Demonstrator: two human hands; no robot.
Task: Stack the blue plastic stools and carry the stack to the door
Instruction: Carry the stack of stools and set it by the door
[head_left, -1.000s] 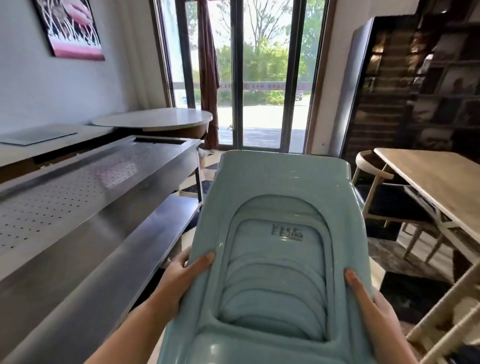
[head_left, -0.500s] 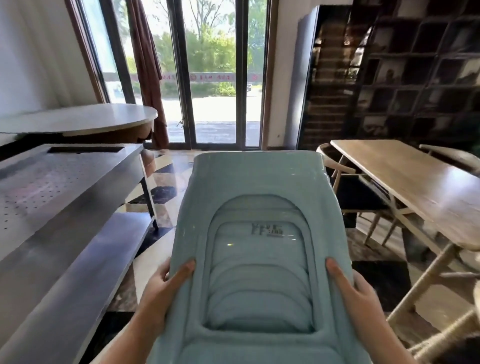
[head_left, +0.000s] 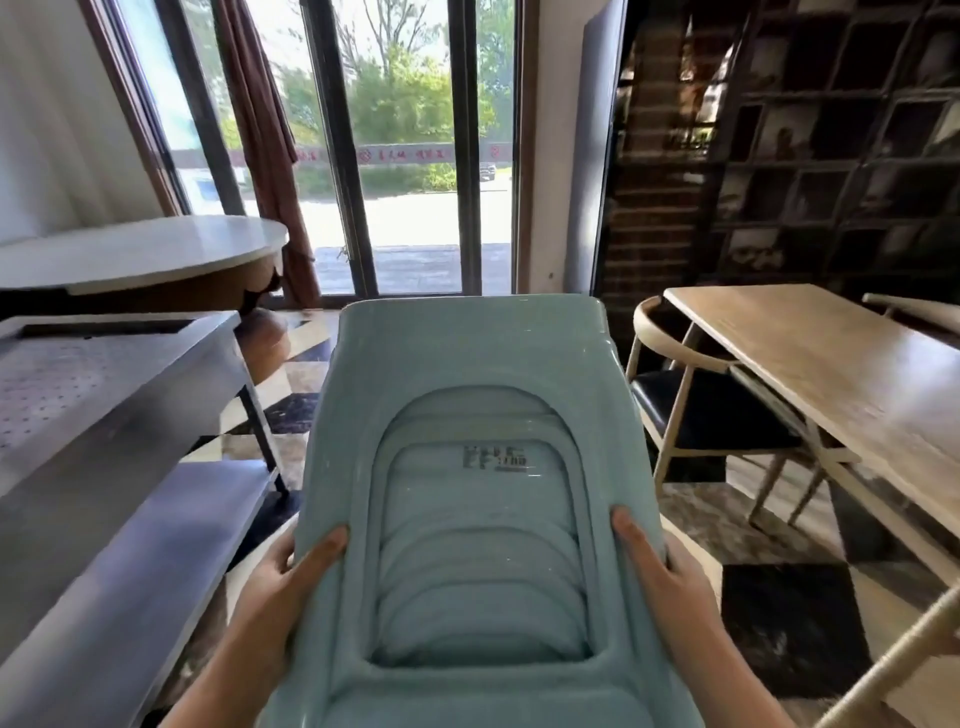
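Note:
A stack of pale blue plastic stools, nested one inside another, fills the lower middle of the head view, tipped with its seat end pointing away from me. My left hand grips the stack's left edge, thumb on top and fingers underneath. On the right edge, my right hand holds it the same way. The glass door with dark frames stands straight ahead, beyond the stack. The floor below the stools is hidden.
A steel two-level counter runs along my left, with a round white table behind it. On the right stand a wooden table and a chair with a dark seat. Tiled floor lies between them toward the door.
The view has swung right and moved forward; the door is now nearer and more central. Both hands keep the same hold on the stack.

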